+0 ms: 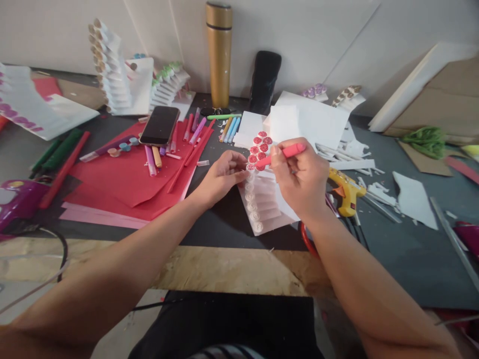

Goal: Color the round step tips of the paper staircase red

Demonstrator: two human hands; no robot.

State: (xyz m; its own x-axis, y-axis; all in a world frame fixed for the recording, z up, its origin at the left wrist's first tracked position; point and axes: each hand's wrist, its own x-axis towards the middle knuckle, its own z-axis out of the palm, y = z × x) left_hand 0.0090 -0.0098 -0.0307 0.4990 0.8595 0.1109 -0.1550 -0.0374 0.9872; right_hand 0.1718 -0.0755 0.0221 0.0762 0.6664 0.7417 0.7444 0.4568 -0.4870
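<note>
My right hand [299, 182] grips a pinkish-red marker [288, 151], its lower end over the coiled paper roll ends. These rolls belong to a white paper piece [267, 202] on the dark table. The far roll ends [260, 144] are coloured red, while the nearer ones [252, 204] are white. My left hand [226, 174] has its fingers curled, with thumb and fingertips pinching the left edge of this rolled-paper piece near the marker tip.
Red paper sheets [112, 172] lie left, bearing a phone [160, 124] and several markers. A gold bottle [219, 60] and a black case [265, 80] stand behind. At right are a yellow glue gun [346, 192] and paper scraps [415, 197]. Other rolled-paper pieces [119, 80] stand at the back.
</note>
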